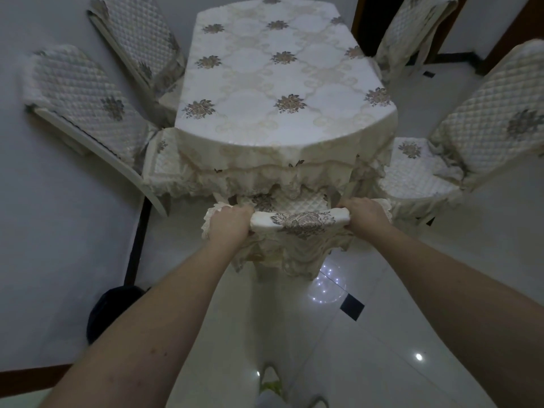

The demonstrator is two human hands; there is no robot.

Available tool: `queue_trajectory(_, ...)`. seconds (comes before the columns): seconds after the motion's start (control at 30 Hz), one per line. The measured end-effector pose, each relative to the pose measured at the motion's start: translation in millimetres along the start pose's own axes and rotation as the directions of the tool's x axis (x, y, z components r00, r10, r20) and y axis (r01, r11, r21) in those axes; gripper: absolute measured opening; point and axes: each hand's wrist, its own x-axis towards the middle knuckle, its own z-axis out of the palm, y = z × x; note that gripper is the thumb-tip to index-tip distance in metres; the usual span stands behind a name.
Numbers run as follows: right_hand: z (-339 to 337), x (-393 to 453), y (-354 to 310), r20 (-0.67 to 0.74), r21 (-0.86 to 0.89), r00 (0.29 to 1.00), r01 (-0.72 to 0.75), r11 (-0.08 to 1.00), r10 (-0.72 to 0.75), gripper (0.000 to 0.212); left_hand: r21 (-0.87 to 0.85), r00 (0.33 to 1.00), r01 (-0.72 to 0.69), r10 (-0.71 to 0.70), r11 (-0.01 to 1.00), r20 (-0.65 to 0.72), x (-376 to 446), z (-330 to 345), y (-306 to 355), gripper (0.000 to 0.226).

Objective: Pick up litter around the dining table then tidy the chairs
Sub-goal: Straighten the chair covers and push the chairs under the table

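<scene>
- Head view: both bare arms reach forward, and each hand is clamped on the top rail of the near cream quilted-cover chair with a brown flower motif (297, 223).
- The left hand (229, 226) is closed tight, fingers wrapped over the rail's left end, right at the lace trim.
- The right hand (365, 217) is closed just the same over the rail's right end.
- That chair sits at the near, rounded end of the dining table under a cream floral-embroidered tablecloth (282, 75), its seat tucked beneath the cloth's lacy hem.
- Along the table's left edge, two matching quilted chairs: the near left chair (85, 95) angles outward, and the far left chair (138, 33) leans close to the far corner.
- Along the right edge, the near right chair (482, 119) stands pulled out, seat exposed; the far right chair (412, 33) sits beside the far corner.
- The glossy white tiled floor (353, 334) reflects points of light.
- No litter can be made out on it.
</scene>
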Motion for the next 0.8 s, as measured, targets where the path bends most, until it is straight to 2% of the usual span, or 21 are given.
queue_trajectory(0.13, -4.5, -4.8, -4.6, 0.011, -0.025, 0.999, -0.039, 0.999, 0.04, 0.037, 0.0, 1.0, -0.012, 0.012, 1.0, 0.009, -2.2, -3.2, 0.5, 0.024)
queue_trajectory(0.27, -6.9, -9.8, -6.3, 0.009, 0.028, 0.996, -0.094, 0.995, 0.094, 0.044, 0.009, 1.0, -0.002, 0.002, 1.0, 0.024, -4.0, -6.4, 1.0, 0.026)
queue_trajectory(0.47, 0.0, -20.4, -7.3, -0.062, 0.154, 0.984, -0.158, 0.975, 0.169, 0.047, -0.061, 0.998, 0.016, -0.012, 0.998, 0.061, -6.1, -5.8, 1.2, 0.047)
queue_trajectory(0.57, -2.1, -22.0, -6.4, -0.021, 0.176, 0.986, -0.158, 0.972, 0.164, 0.046, -0.134, 0.975, 0.027, 0.004, 0.991, 0.222, -1.6, -15.3, 0.9, 0.075)
queue_trajectory(0.67, -8.3, -23.3, -1.9, 0.058, 0.172, 0.99, -0.137, 0.976, 0.129, 0.055, -0.208, 0.925, 0.016, 0.065, 0.978, 0.374, 3.2, -31.7, -0.6, 0.108)
queue_trajectory(0.73, -12.9, -30.4, 4.8, 0.089, 0.163, 0.989, -0.128, 0.978, 0.114, 0.063, -0.3, 0.91, 0.0, 0.124, 0.954, 0.396, 0.9, -48.6, 9.1, 0.107)
queue_trajectory(0.8, -17.9, -40.6, 9.4, 0.084, 0.142, 0.992, -0.11, 0.984, 0.099, 0.067, -0.416, 0.903, 0.014, 0.167, 0.909, 0.395, -2.8, -63.8, 26.0, 0.095)
